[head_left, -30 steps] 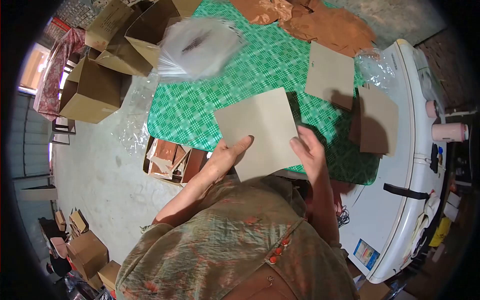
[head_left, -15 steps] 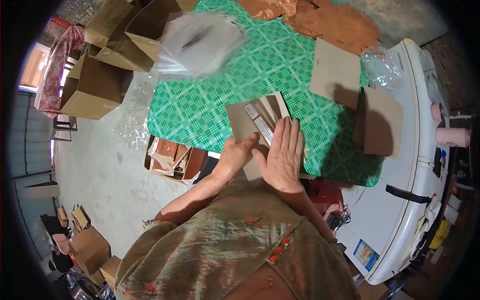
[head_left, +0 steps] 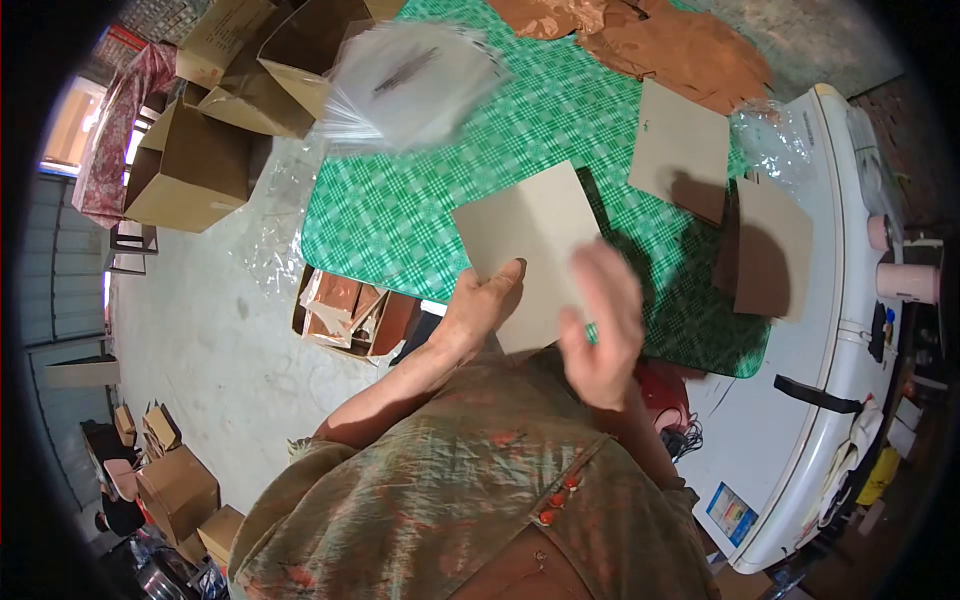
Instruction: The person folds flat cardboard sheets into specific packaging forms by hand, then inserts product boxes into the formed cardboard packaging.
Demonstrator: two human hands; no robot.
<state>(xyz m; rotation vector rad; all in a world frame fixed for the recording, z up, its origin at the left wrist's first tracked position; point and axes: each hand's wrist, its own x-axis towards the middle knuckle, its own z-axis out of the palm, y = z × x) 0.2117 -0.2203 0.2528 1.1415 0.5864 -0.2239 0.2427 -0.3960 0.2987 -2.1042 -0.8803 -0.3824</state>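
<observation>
A plain beige cardboard piece (head_left: 535,235) is held at a slant over the near edge of the green checked tablecloth (head_left: 385,215). My left hand (head_left: 480,305) grips its left side, with the thumb lying on top and the fingers hidden underneath. To the right of the card is my right hand (head_left: 607,330), blurred by motion, its thumb apart from the fingers and nothing visible in it. The printed strip seen earlier on the card does not show now.
Clear plastic sleeves (head_left: 430,95) lie stacked at the back left. Beige cards (head_left: 680,135) rest at the right, below brown sheeting (head_left: 680,50). A white appliance (head_left: 740,430) borders the right side. Cardboard boxes (head_left: 190,185) stand left; another filled box (head_left: 345,315) sits beneath the table edge.
The card's flaps and printed strip are now out of sight, and a flat beige face shows instead. My right hand has lifted off the card and moved right. My left hand keeps its grip.
</observation>
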